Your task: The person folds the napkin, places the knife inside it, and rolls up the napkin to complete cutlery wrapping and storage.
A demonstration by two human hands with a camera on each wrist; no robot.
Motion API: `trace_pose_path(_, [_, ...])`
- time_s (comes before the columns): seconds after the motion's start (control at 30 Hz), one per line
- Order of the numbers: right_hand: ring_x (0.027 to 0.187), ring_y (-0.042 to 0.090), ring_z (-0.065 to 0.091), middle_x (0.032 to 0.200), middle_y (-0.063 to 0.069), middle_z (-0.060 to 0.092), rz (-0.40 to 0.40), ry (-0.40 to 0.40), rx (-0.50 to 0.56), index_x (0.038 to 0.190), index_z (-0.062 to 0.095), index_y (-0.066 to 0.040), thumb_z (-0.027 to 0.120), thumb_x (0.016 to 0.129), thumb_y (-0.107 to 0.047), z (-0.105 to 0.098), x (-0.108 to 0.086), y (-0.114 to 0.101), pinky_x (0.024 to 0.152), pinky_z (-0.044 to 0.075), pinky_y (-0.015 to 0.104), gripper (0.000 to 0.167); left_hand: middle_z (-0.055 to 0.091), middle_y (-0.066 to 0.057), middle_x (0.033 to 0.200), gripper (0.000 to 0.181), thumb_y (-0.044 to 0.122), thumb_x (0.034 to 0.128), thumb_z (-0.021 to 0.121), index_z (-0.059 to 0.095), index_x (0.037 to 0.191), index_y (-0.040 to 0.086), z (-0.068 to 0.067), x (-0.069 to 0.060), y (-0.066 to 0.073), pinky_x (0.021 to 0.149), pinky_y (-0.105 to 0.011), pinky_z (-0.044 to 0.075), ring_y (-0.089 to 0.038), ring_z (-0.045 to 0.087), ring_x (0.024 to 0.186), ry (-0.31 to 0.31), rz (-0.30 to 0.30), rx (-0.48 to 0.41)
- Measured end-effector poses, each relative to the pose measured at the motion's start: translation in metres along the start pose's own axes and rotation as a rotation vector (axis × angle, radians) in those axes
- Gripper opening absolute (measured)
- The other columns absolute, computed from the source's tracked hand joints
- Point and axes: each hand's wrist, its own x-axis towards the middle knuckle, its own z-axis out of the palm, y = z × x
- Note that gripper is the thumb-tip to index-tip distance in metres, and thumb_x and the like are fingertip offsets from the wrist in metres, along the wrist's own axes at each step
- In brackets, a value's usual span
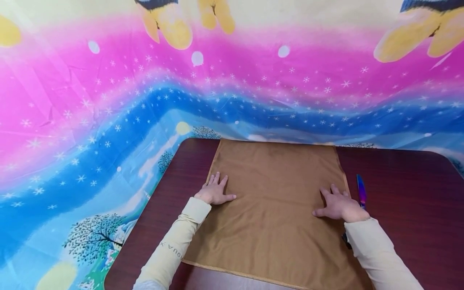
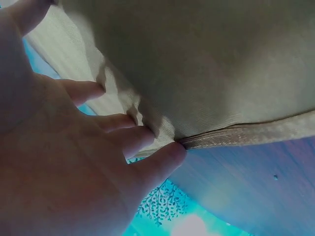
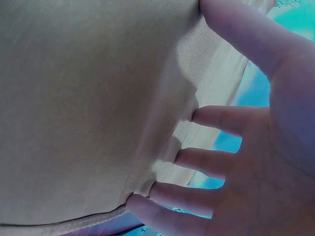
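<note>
Head cam: above the near side of the table (image 1: pixel 406 193), facing forward and steeply down; farthest of the three, taking in both hands, most of the cloth (image 1: pixel 268 225), and the backdrop (image 1: pixel 217 92) across the upper part. Left wrist cam: very close, on the palm side, facing the fingertips; left hand (image 1: pixel 214 193) enters from frame left. Right wrist cam: equally close, also palm side; right hand (image 1: pixel 338 205) enters from frame right. Overlap: head and left wrist share left hand and left hem (image 2: pixel 251 135); head and right wrist, right hand and right hem (image 3: pixel 74 222).
</note>
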Motion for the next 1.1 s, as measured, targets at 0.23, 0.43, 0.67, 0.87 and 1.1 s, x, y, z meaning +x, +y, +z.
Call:
trace_pose_path(0.23, [0.124, 0.071, 0.022, 0.145, 0.042, 0.019, 0.000, 0.008, -0.009, 0.143, 0.034, 0.007, 0.073, 0.074, -0.056, 0.000, 0.000, 0.000, 0.084, 0.039, 0.074, 0.102, 0.007, -0.016, 0.162, 0.089, 0.066, 0.0873, 0.051, 0.019, 0.155, 0.018, 0.002, 0.001, -0.003, 0.115, -0.057, 0.023, -0.035, 0.009, 0.150, 0.006, 0.008, 0.004])
trace_pose_path(0.43, [0.125, 0.071, 0.019, 0.145, 0.042, 0.019, -0.001, 0.017, -0.008, 0.143, 0.034, 0.007, 0.073, 0.074, -0.056, 0.000, 0.001, 0.001, 0.084, 0.038, 0.075, 0.101, 0.006, -0.015, 0.163, 0.088, 0.066, 0.0883, 0.050, 0.018, 0.156, 0.019, 0.005, 0.003, -0.008, 0.115, -0.057, 0.022, -0.034, 0.008, 0.150, 0.004, 0.035, 0.004])
trace_pose_path(0.67, [0.125, 0.071, 0.019, 0.144, 0.043, 0.020, -0.009, 0.030, 0.001, 0.142, 0.035, 0.008, 0.074, 0.073, -0.056, 0.002, 0.001, 0.003, 0.084, 0.037, 0.076, 0.102, 0.016, -0.019, 0.160, 0.080, 0.054, 0.0895, 0.058, 0.029, 0.152, 0.014, 0.005, -0.004, -0.014, 0.110, -0.059, 0.029, -0.035, 0.016, 0.148, 0.080, 0.092, -0.023])
trace_pose_path(0.87, [0.125, 0.070, 0.020, 0.144, 0.042, 0.020, -0.007, 0.035, 0.015, 0.142, 0.036, 0.007, 0.075, 0.072, -0.057, 0.004, 0.003, 0.004, 0.085, 0.037, 0.075, 0.102, 0.043, -0.019, 0.140, 0.057, 0.040, 0.0882, 0.066, 0.053, 0.134, 0.008, 0.008, -0.021, -0.020, 0.098, -0.053, 0.041, -0.038, 0.044, 0.126, 0.237, 0.118, -0.108])
trace_pose_path(1.1, [0.123, 0.067, 0.024, 0.141, 0.042, 0.023, -0.007, 0.057, 0.031, 0.139, 0.039, 0.008, 0.075, 0.071, -0.058, 0.004, 0.003, 0.006, 0.084, 0.038, 0.073, 0.102, 0.065, -0.012, 0.097, 0.024, 0.025, 0.0870, 0.068, 0.069, 0.102, 0.006, 0.009, -0.050, -0.036, 0.077, -0.035, 0.047, -0.020, 0.058, 0.085, 0.358, 0.029, -0.494])
